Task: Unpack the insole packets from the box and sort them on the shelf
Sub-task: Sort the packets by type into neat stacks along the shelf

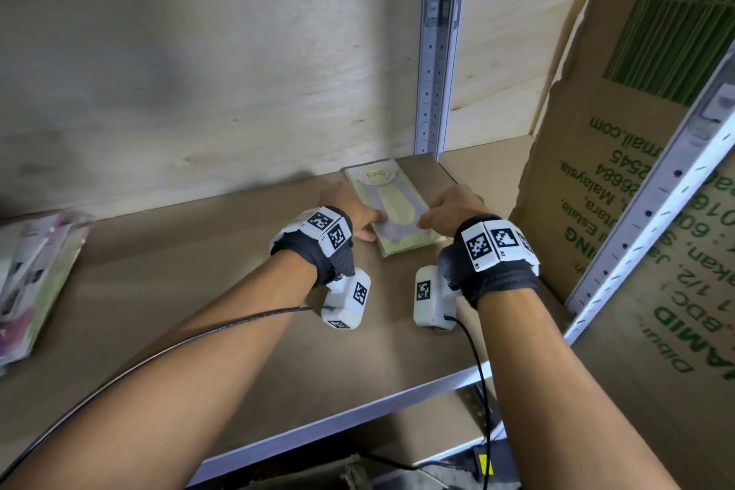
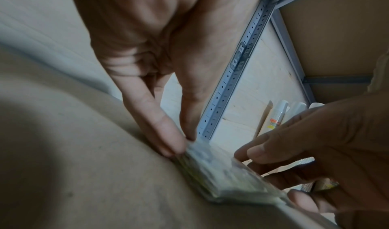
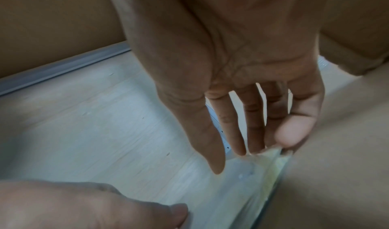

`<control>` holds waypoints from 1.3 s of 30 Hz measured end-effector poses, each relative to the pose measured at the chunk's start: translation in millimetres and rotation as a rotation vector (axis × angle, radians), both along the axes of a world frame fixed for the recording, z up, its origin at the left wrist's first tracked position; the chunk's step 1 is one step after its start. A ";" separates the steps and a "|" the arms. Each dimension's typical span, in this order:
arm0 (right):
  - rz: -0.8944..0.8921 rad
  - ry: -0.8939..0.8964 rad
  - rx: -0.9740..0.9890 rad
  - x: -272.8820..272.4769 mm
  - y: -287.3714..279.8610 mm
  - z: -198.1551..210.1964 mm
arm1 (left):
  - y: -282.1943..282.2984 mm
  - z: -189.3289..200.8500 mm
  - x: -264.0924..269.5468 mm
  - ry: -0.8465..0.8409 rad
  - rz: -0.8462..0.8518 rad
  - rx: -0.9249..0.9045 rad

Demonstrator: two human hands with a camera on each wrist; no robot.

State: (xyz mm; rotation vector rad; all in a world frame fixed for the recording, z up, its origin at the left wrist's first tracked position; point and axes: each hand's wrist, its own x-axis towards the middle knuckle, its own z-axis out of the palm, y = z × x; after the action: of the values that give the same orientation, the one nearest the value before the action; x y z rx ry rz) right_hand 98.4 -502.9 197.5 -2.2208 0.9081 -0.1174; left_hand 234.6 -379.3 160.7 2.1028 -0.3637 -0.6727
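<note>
A stack of green insole packets (image 1: 397, 207) lies flat on the brown shelf board (image 1: 199, 290), close to the back wall. My left hand (image 1: 358, 217) presses its straight fingertips (image 2: 172, 144) against the left edge of the stack (image 2: 221, 174). On the other side, my right hand (image 1: 441, 211) touches the stack's right edge (image 3: 271, 164) with straight fingers (image 3: 254, 132), its thumb lying on the top packet. The cardboard box (image 1: 620, 171) with green print stands on the shelf just right of my right hand.
A loose pile of pink and green packets (image 1: 35, 282) lies at the shelf's far left. A grey perforated upright (image 1: 435, 52) rises behind the stack, another (image 1: 652, 219) stands in front of the box. The shelf's front rail (image 1: 358, 418) runs below my forearms.
</note>
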 end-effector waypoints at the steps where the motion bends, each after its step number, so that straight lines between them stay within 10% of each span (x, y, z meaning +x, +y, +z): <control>1: -0.003 -0.004 0.005 -0.1 -0.4 0.6 | 0.0 1.3 -0.9 -0.015 0.001 0.015; 15: -0.029 -0.036 -0.058 -2.8 9.9 7.1 | 26.1 23.3 -12.7 0.020 0.099 -0.034; 24: 0.236 -0.275 0.165 6.0 89.3 27.3 | 183.3 38.8 -12.1 -0.184 0.306 -0.187; 39: 0.692 -0.190 0.364 56.2 306.4 13.8 | 430.3 73.8 -33.0 -0.433 0.580 -0.299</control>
State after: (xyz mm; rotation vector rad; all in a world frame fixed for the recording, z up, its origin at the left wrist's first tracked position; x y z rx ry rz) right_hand 154.6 -196.6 211.2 -2.0120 0.0211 0.1491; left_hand 201.6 51.0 234.6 1.9140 -0.0654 0.1714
